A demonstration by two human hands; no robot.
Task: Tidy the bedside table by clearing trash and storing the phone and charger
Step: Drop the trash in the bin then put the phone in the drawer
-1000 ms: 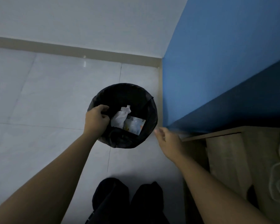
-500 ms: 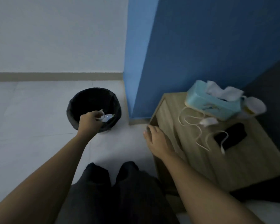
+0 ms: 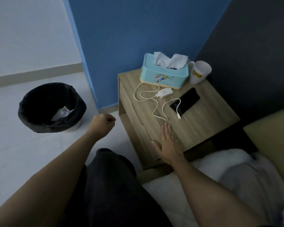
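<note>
A wooden bedside table (image 3: 203, 126) stands against the blue wall. On it lie a black phone (image 3: 185, 100) and a white charger plug (image 3: 164, 93) with its white cable (image 3: 156, 108) looped across the top. A black bin (image 3: 31, 118) on the floor to the left holds crumpled white paper trash (image 3: 62, 112). My left hand (image 3: 102, 124) hangs in a loose fist between the bin and the table, with nothing seen in it. My right hand (image 3: 168, 145) lies flat, fingers together, on the table's near part, just short of the cable.
A light blue tissue box (image 3: 164, 74) and a white mug (image 3: 198, 73) stand at the back of the table. The bed with white bedding (image 3: 220, 167) lies at the lower right. My dark-trousered legs (image 3: 108, 185) fill the bottom centre.
My left hand has left the bin and drawn back to the right, closed. My right hand has moved from the table's edge onto its top. The view has swung right toward the table.
</note>
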